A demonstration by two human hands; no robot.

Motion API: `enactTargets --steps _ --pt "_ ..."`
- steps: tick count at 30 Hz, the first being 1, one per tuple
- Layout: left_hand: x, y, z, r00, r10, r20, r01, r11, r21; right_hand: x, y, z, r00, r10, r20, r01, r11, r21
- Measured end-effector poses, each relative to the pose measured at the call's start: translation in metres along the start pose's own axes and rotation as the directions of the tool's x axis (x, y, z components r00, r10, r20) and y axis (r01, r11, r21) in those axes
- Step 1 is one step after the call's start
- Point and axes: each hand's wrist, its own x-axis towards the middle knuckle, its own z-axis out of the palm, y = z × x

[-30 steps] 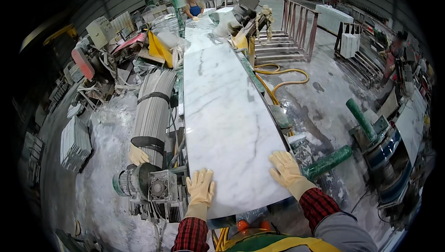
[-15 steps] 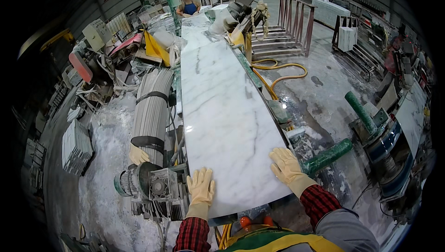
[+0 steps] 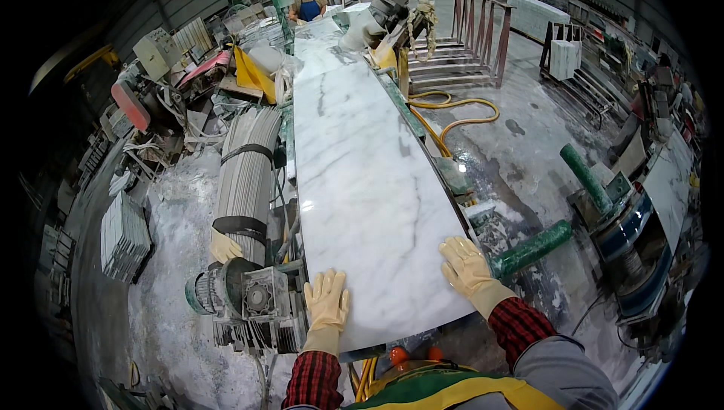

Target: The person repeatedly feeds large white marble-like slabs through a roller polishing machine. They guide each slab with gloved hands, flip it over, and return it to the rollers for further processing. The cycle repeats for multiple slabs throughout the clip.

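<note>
Head view, looking down the line. I see a long white marble slab (image 3: pixel 362 176) with grey veins lying flat on the machine bed. Its long axis runs straight away from me, the near end under my hands and the far end pointing toward a person in blue (image 3: pixel 308 7) standing at the other end.

My left hand (image 3: pixel 326 300), in a pale yellow glove, lies palm down on the near left corner of the slab with the fingers spread and pointing up the slab. My right hand (image 3: pixel 464 265) (same glove) lies flat on the near right edge with the fingers open. Both hands press on the stone and neither is closed around it. They sit well apart, one near each long edge.

Left of the slab, just beside it, lies a grey ribbed roller (image 3: pixel 245 165) with black bands, and a grey motor (image 3: pixel 234 298) sits at its near end. A green cylinder (image 3: pixel 532 248) lies right of my right hand. A yellow hose (image 3: pixel 460 119) curls on the wet floor (image 3: pixel 520 146).
</note>
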Motion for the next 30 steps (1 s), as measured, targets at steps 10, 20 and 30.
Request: enactTargets --steps 10,20,30 --pt "-0.007 0.002 -0.001 1.0 -0.005 0.027 0.005 1.0 0.008 -0.006 -0.002 -0.001 0.999 -0.009 -0.034 0.009 1.0 -0.018" --pt "-0.01 0.008 -0.009 1.0 -0.005 0.026 0.006 1.0 -0.005 0.003 -0.019 -0.015 0.994 -0.01 -0.109 0.004 0.998 -0.061" --pt "-0.017 0.007 -0.004 0.999 0.016 -0.03 -0.016 1.0 -0.002 -0.003 -0.017 -0.014 0.993 -0.017 -0.117 0.014 1.0 -0.022"
